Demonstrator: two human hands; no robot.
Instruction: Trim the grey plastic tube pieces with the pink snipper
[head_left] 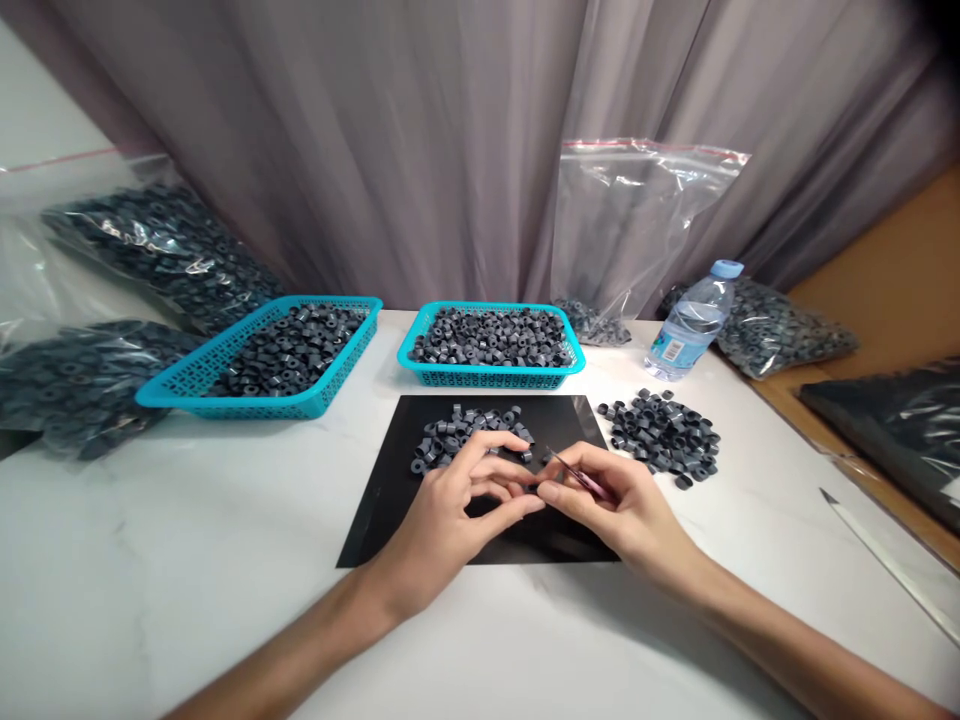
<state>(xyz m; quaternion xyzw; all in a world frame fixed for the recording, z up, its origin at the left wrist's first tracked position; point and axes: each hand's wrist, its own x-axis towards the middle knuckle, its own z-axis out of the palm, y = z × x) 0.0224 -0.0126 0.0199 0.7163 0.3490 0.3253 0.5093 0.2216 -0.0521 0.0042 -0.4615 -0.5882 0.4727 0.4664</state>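
Over a black mat (375, 510), my two hands meet at the fingertips. In my right hand (611, 495) lies a thin pointed tool with a pink handle (592, 484), its dark tip pointing up and left; whether it is a knife or tweezers I cannot tell. My left hand (457, 505) pinches a small dark piece (533, 488) that the fingers of both hands mostly hide. Just behind my left hand, a pile of small grey ring-shaped parts (465, 430) sits on the mat. Another pile of grey rings (664, 435) lies on the table right of the mat.
Two turquoise baskets, one at left (322, 395) and one in the middle (491, 378), hold more grey rings. Clear bags of parts stand at left (150, 245) and back right (615, 230). A water bottle (691, 325) and a white strip with a dark tip (885, 560) are at right.
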